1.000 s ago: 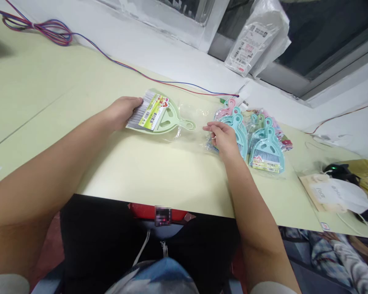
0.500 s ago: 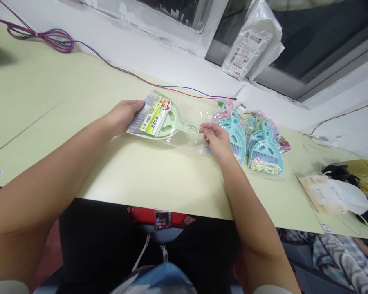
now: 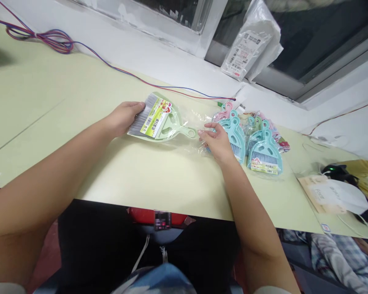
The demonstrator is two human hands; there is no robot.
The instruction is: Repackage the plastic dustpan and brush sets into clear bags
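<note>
My left hand [image 3: 122, 117] grips the bristle end of a small green dustpan-and-brush set [image 3: 160, 119] with a yellow-green label, its handle pointing right. A clear plastic bag [image 3: 194, 122] lies around the handle end of the set. My right hand [image 3: 216, 141] pinches the edge of that bag just right of the handle. Right behind my right hand lies a pile of bagged blue and pink dustpan sets [image 3: 254, 141].
A pale green table [image 3: 49, 94] runs under everything, its front edge near my lap. A red-and-blue cable [image 3: 116, 67] trails along the back. A white labelled package [image 3: 248, 45] leans at the window. White bags and a dark device [image 3: 340, 188] lie at the right.
My right hand has moved slightly left and up toward the green set's handle, taking hold of the clear bag there. My left hand keeps its grip on the set.
</note>
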